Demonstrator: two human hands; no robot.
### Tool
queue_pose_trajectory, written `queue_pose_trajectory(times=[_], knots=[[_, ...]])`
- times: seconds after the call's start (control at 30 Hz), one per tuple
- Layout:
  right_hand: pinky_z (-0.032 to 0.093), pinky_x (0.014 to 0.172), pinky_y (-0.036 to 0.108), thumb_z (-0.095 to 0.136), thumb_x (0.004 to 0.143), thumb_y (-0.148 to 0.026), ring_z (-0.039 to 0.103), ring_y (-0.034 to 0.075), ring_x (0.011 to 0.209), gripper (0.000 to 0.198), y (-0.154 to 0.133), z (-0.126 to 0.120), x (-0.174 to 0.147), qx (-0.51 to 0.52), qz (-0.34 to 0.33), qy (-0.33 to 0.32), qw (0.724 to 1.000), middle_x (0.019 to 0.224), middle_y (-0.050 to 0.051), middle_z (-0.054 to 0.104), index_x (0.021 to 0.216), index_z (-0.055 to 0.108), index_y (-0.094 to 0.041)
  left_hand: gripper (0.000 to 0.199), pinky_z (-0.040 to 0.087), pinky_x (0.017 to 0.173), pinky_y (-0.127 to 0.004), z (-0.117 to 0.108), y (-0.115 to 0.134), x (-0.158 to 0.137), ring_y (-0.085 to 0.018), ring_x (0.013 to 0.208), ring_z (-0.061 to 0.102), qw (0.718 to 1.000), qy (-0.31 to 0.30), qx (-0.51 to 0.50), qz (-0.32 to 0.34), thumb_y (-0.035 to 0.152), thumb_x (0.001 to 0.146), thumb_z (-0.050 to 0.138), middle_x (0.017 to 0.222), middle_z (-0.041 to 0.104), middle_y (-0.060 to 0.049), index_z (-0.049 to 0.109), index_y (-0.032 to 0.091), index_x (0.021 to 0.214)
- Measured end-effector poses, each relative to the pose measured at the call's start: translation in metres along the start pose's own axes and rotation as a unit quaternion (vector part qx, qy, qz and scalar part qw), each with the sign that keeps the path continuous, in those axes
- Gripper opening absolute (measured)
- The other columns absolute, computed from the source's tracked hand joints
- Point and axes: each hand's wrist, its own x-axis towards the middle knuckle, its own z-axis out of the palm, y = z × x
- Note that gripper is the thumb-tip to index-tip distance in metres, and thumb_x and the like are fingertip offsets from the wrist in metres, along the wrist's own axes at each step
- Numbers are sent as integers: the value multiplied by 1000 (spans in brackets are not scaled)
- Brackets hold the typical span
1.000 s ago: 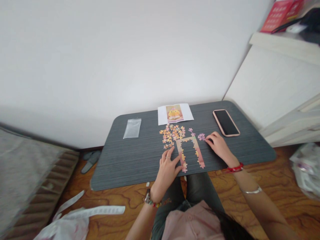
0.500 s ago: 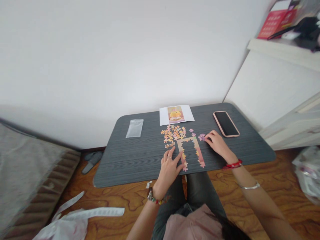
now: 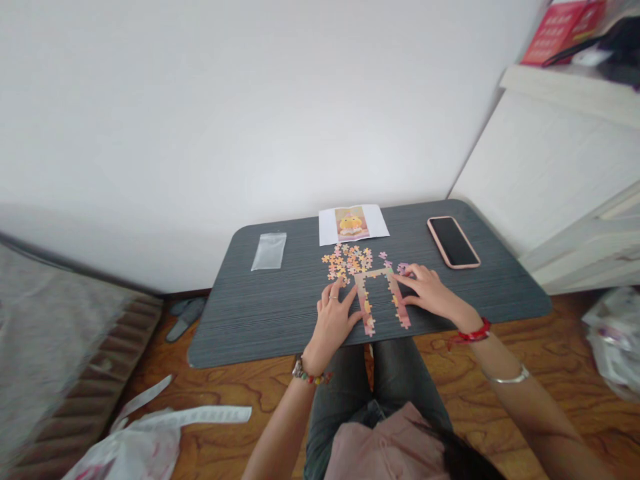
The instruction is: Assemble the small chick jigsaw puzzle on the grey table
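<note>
A partly joined jigsaw puzzle border [image 3: 374, 273] lies on the dark table, with a top edge and two sides and an open bottom. My left hand [image 3: 333, 319] rests at its left side, fingers spread, thumb and index against the edge. On the opposite side my right hand [image 3: 429, 291] lies with fingers apart, touching the right strip. Loose orange and pink puzzle pieces [image 3: 347, 261] are heaped beyond my left hand. Several purple pieces [image 3: 403, 268] sit by my right fingertips. Behind the heap, a paper sheet [image 3: 327, 228] carries a printed picture of a yellow figure.
A clear plastic bag [image 3: 269, 251] lies on the table's left part. The phone [image 3: 454, 243] in a pink case is at the right. A white cabinet [image 3: 565, 153] stands beyond the table's right side, and a wall [image 3: 280, 113] runs behind it.
My right hand has moved left from the purple pieces onto the right strip of the border, its fingers spreading. My left hand stays at the left strip. The view has shifted slightly.
</note>
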Motion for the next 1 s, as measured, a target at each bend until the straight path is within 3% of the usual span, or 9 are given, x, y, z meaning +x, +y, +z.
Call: queue_pose_trajectory(times=[0.27,1.0], knots=[[38,76,38,63,75,-35,48,26,96,52,12,-3,17,-5,-41,-44,998,106,9,51,125,49,-33,50,39,91,-51,-7,-7,23,-34,124,26,999,-17,38,31,43,76,60,143,22,-9,49,30,122],[37,78,38,63,75,-35,47,25,97,47,19,-10,27,6,-46,-72,996,105,8,50,121,53,-32,49,40,89,-52,-5,-15,28,-34,125,24,998,-9,42,39,45,76,60,141,24,-9,49,33,122]])
